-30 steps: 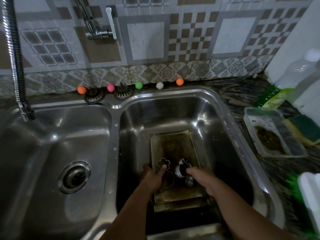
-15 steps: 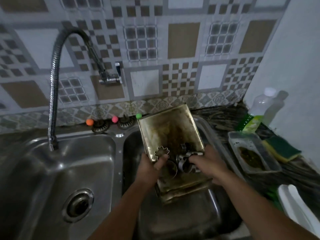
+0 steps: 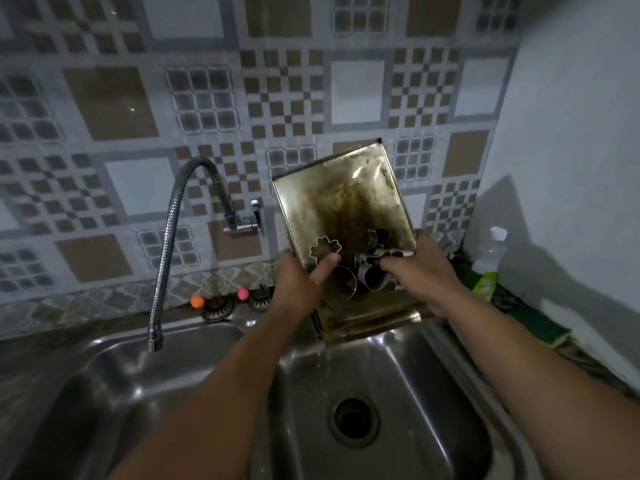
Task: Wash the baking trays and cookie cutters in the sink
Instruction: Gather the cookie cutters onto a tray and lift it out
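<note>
A stack of stained metal baking trays [image 3: 346,202] is held tilted up above the right sink basin [image 3: 433,393], and water trickles off its lower edge. My left hand [image 3: 298,285] grips the stack's left side, its thumb pinning a flower-shaped cookie cutter [image 3: 324,250] against the tray. My right hand [image 3: 422,271] grips the right side and presses several metal cookie cutters [image 3: 374,268] onto the tray.
A flexible metal faucet [image 3: 166,244] hangs over the left basin [image 3: 121,393]. Orange and pink balls [image 3: 197,301] and strainer plugs [image 3: 218,306] line the back ledge. A dish soap bottle [image 3: 488,261] and a green sponge [image 3: 540,327] sit on the right counter.
Both hands have lifted the tray stack and cutters from the bottom of the right basin up to wall height, tilting it. The basin drain is now uncovered.
</note>
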